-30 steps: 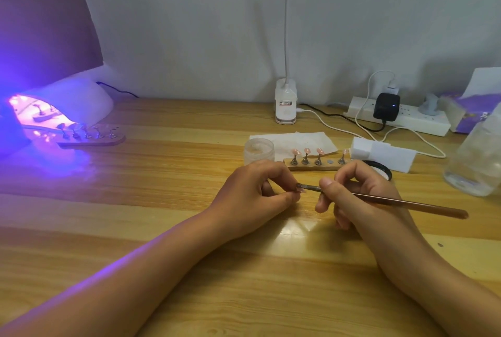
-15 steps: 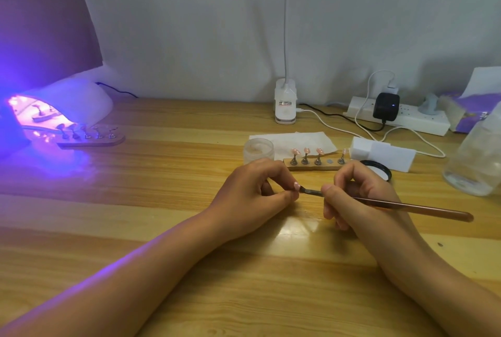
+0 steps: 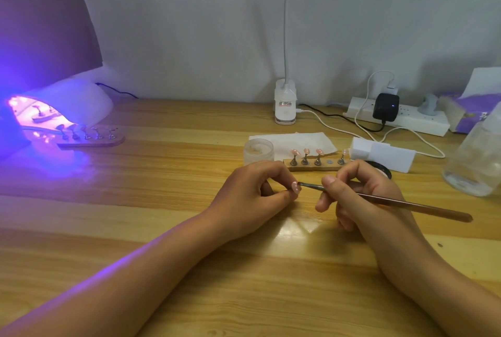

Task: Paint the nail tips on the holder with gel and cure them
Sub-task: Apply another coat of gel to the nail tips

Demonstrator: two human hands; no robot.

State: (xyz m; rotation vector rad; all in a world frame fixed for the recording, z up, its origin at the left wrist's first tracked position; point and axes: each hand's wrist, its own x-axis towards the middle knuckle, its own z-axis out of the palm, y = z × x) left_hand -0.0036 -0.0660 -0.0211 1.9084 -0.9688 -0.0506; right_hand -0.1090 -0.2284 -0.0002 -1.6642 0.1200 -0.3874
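**Painting a single tip.** A pink nail tip [image 3: 296,187] is held just in front of the wooden holder [image 3: 311,167], pinched between the thumb and curled forefinger of the left hand [image 3: 252,201]. Whether its stand comes with it is hidden. That hand lies low on the table [image 3: 162,179], probably to steady the tip.

The right hand [image 3: 360,195], in front of the holder's right end, grips a slender brush [image 3: 393,202] like a pen. Its fingers are closed round the shaft near the ferrule, and the bristles meet the tip's upper edge. So close a grip suits fine strokes.

On the holder three pink tips stand toward the left and one at the right. The bare disc between them is likely the held tip's seat.

A small translucent jar [image 3: 259,150] stands just left of the holder, within easy reach of the brush. A white tissue [image 3: 292,139] lies behind it.

Far to the left of the holder, a curing lamp [image 3: 62,103] glows violet over a second holder [image 3: 92,142], whose end juts out. Presumably one batch cures while this one is painted.
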